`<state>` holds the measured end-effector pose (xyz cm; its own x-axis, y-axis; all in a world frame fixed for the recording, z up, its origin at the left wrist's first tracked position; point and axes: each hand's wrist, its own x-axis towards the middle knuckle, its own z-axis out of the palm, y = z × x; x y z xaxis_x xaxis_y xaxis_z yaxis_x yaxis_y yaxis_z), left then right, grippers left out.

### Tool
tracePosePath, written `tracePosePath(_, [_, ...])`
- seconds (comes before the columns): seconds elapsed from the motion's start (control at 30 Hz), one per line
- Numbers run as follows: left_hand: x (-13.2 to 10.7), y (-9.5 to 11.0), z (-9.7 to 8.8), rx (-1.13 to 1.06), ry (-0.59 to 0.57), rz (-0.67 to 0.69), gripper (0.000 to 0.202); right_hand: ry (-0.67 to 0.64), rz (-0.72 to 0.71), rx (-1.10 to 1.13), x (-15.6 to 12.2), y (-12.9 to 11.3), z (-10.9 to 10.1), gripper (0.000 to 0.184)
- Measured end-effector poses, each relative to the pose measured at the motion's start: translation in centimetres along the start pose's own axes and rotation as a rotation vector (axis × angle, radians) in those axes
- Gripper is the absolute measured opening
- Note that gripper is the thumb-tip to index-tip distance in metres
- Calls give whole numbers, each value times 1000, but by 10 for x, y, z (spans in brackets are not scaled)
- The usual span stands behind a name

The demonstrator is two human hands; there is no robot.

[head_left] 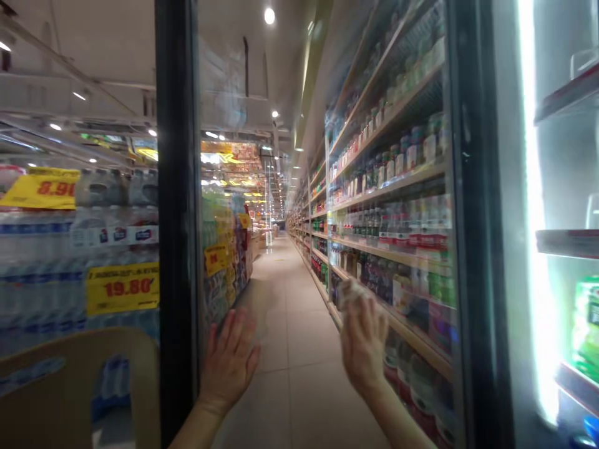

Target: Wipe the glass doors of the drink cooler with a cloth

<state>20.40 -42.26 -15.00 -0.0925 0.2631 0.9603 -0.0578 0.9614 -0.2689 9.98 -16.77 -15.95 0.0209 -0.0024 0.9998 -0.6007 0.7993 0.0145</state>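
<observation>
Before me stands a glass door (pixel 176 187) with a dark frame. My left hand (pixel 229 358) lies flat on or very near the lower left of the pane, fingers spread and empty. On the right, my right hand (pixel 365 349) presses a crumpled whitish cloth (pixel 352 294) toward the glass. Motion blurs that hand and the cloth, and its palm side is hidden. Faint smears and reflections show on the upper left of the pane.
A lit cooler with shelves (pixel 566 243) opens at the right. Left of the door are packs of bottled water (pixel 37 268), yellow price signs (pixel 122 289) and a beige chair back (pixel 140 386). Bottle-filled shelves (pixel 393 181) and an aisle floor (pixel 281 299) appear in the glass.
</observation>
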Motion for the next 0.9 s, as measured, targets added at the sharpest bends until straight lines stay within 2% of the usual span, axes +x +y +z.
tracePosePath(0.07, [2, 0, 1, -2, -9, 8, 61, -88, -180, 81, -13, -11, 1, 62])
tracePosePath(0.1, [3, 0, 1, 2, -12, 12, 62, -95, -184, 78, -20, -4, -1, 61])
tracePosePath(0.13, [3, 0, 1, 5, -12, 16, 62, -74, -128, 42, -26, 12, -4, 61])
tracePosePath(0.23, [3, 1, -1, -2, -2, 18, 62, 91, 215, -142, -40, 78, -20, 58])
tracePosePath(0.3, [5, 2, -3, 11, 7, 46, 61, 156, 354, -198, -51, 99, -25, 57])
tracePosePath(0.37, [7, 2, -4, 35, 6, 78, 63, 124, 315, -164, -65, 78, -21, 58])
tracePosePath(0.47, [8, 0, -6, 59, 7, 95, 65, -37, -56, 13, -78, 10, -7, 59])
tracePosePath(0.5, [7, -1, -6, 64, 2, 93, 65, -83, -175, 67, -77, -6, -5, 60])
tracePosePath(0.53, [6, -2, -6, 73, -6, 95, 66, -109, -252, 98, -72, -13, -4, 60])
tracePosePath(0.57, [5, -3, -5, 84, -17, 100, 67, -105, -269, 94, -65, -11, -5, 60])
tracePosePath(0.6, [4, -3, -5, 96, -28, 107, 67, -68, -215, 57, -56, -3, -7, 61])
tracePosePath(0.7, [4, -4, -2, 126, -58, 114, 70, 106, 110, -110, -35, 29, -9, 63])
tracePosePath(0.73, [4, -5, -1, 130, -61, 110, 70, 123, 156, -131, -34, 30, -8, 63])
tracePosePath(0.77, [4, -6, -2, 131, -69, 109, 70, 102, 130, -117, -36, 25, -7, 62])
tracePosePath(0.8, [3, -7, -4, 130, -79, 113, 70, 43, 20, -71, -40, 14, -5, 61])
tracePosePath(0.9, [-4, -13, -18, 101, -138, 145, 67, -169, -519, 146, -43, -31, 2, 57])
